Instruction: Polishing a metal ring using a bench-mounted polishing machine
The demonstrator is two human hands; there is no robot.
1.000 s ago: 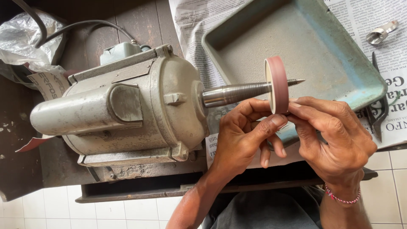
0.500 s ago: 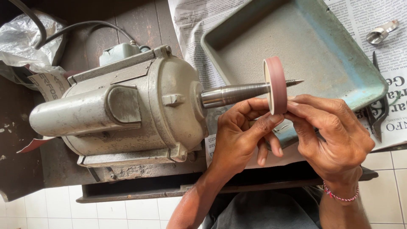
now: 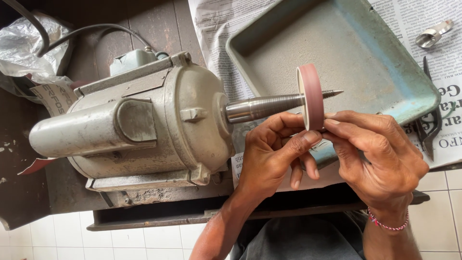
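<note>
Left hand (image 3: 272,154): fingers curled, thumb and index tip pressed at the lower edge of the pink disc-shaped polishing wheel (image 3: 311,96); whatever small item it pinches is too small to make out.
Right hand (image 3: 380,154): fingers bent, tips meeting the left hand's just under the wheel rim, touching it; held item, if any, hidden.
Wheel pos.: mounted upright on the tapered threaded steel spindle (image 3: 269,105), spindle tip sticking out past the wheel's right face.
Motor: grey-beige cast metal bench motor (image 3: 134,125), lying horizontal, spindle exits its right end; black cable runs off behind it.
Tray: shallow blue-green metal tray (image 3: 385,62), behind and below the wheel, on sheets of newspaper (image 3: 211,24).
Misc.: dark pliers-type tool (image 3: 429,120) at the tray's right edge; small shiny metal piece (image 3: 433,33) top right; crumpled clear plastic bag (image 3: 24,43) top left.
Base: dark wooden tabletop (image 3: 149,21).
Wrist: red-white thread bracelet (image 3: 387,222) on right wrist.
</note>
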